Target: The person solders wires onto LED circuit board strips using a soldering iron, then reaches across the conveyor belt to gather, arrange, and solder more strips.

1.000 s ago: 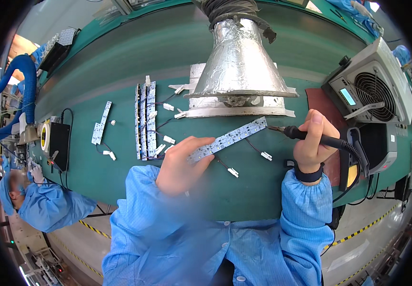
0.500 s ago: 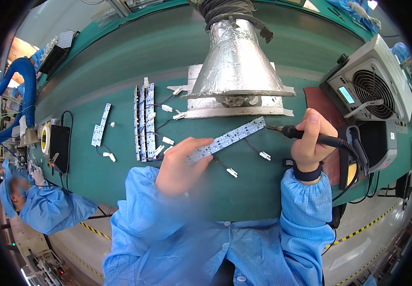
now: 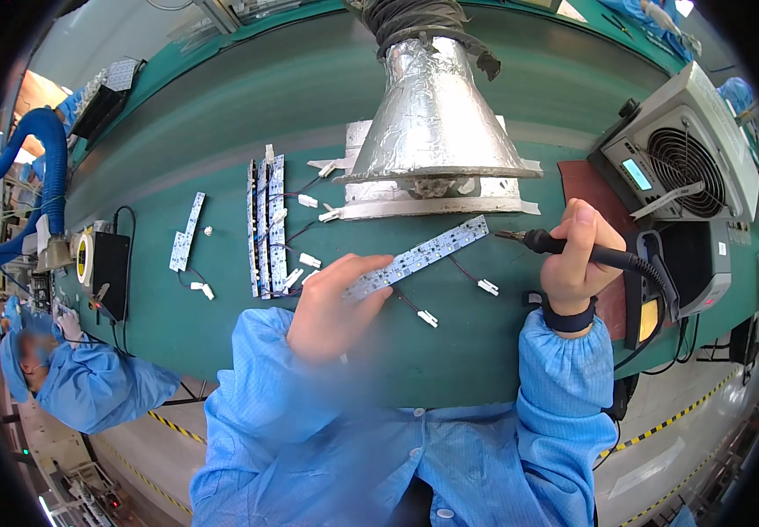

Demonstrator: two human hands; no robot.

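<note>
My left hand [image 3: 331,307] pinches the near end of a long, narrow circuit board strip [image 3: 428,255] dotted with small components. The strip slants up to the right above the green mat. Two short dark leads with white connectors [image 3: 487,287] hang from its lower side. My right hand [image 3: 579,255], with a dark band at the wrist, is closed round the handle of a soldering iron [image 3: 544,242]. The iron's tip points left, a little apart from the strip's far end. Beside my left hand, several similar board strips [image 3: 264,228] lie side by side, their wired white connectors to the right.
A foil-covered fume hood [image 3: 436,114] stands at the back. On the right are a fan unit [image 3: 682,149] and a soldering station [image 3: 691,263]. A smaller wired board [image 3: 188,230] and a black tape dispenser [image 3: 103,272] are at left, near a person in blue [image 3: 89,378].
The soldering iron's tip has drawn back slightly to the right, widening the gap to the strip's end. My left hand and the strip stay practically still.
</note>
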